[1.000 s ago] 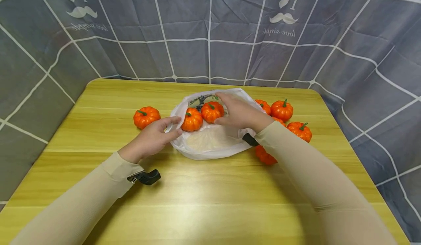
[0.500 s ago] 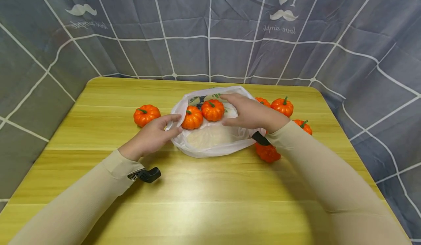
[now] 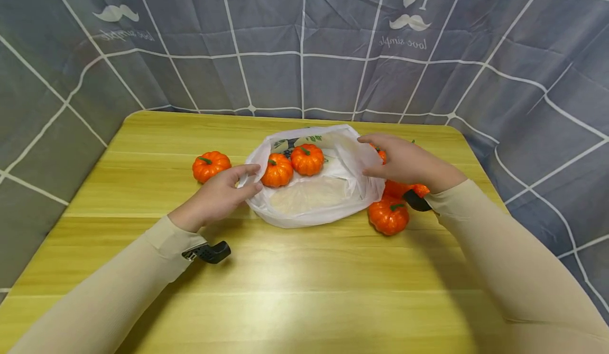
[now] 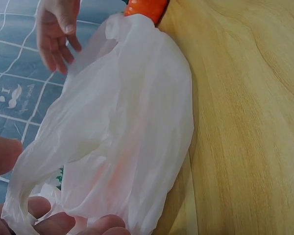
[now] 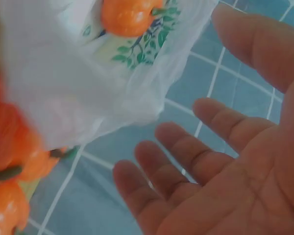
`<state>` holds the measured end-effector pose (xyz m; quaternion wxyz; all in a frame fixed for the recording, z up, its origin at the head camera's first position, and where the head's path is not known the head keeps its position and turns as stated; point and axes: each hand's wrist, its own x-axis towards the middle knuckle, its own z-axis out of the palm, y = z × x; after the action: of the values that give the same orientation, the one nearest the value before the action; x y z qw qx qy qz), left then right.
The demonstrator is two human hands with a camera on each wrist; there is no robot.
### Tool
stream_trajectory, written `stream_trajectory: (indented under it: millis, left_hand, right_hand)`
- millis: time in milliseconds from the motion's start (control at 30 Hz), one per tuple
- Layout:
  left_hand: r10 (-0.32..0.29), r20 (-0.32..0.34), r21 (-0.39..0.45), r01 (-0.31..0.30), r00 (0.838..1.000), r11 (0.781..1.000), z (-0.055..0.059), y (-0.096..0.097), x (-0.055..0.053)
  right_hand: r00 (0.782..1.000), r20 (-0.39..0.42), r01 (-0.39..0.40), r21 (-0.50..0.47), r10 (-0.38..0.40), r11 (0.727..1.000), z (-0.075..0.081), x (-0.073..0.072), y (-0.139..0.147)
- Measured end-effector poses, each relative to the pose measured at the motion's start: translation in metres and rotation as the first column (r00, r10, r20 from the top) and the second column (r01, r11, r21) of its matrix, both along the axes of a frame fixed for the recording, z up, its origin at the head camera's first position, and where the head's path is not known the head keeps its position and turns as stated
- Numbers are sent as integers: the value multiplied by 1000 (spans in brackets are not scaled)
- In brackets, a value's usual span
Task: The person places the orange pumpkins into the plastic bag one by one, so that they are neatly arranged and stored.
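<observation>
A white plastic bag (image 3: 304, 219) lies mouth-up mid-table, with two small orange pumpkins (image 3: 306, 159) inside by its left and back. My left hand (image 3: 216, 198) holds the bag's left side; in the left wrist view a bag handle (image 4: 19, 196) loops over its curled fingertips, the thumb standing apart. My right hand (image 3: 409, 161) hovers past the bag's right rim, above more pumpkins. Its fingers are spread and hold nothing in the right wrist view. Under it, pumpkins (image 3: 388, 216) are partly hidden by the hand and sleeve.
One lone pumpkin (image 3: 211, 167) sits left of the bag, just beyond my left hand. The wood-grain table (image 3: 285, 290) ends at a grey checked curtain (image 3: 266, 84) behind and on both sides.
My right hand has moved right, out of the bag's mouth and over the right-hand pumpkins. The two pumpkins stay in the bag. My left hand keeps its place at the bag.
</observation>
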<state>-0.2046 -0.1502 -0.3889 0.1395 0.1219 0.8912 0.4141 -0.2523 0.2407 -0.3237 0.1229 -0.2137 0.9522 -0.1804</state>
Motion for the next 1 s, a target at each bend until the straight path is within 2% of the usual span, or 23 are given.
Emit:
stream_trajectory:
  millis: [167,500,600,767,1000]
  left_hand:
    - [1,2,-9,-1,1000,1000,2,-1,0]
    - [14,20,-5,-14,1000,1000,0,-2,-1]
    - [18,30,11,-18,999,1000,0,-3,0]
    - [19,44,39,-20,999,999,-1,-3,0]
    - [20,25,12,-20,999,1000,0,-5,-2]
  right_hand:
    - [999,-26,47,-18,-47,999,-2,3,27]
    - [987,22,158,50,-159,986,-11,-3,81]
    - [984,44,168,55,-171,984,-18,-3,99]
    - [979,105,173,31,-175,984,-32,5,123]
    - [961,190,202,8,-199,979,-55,16,140]
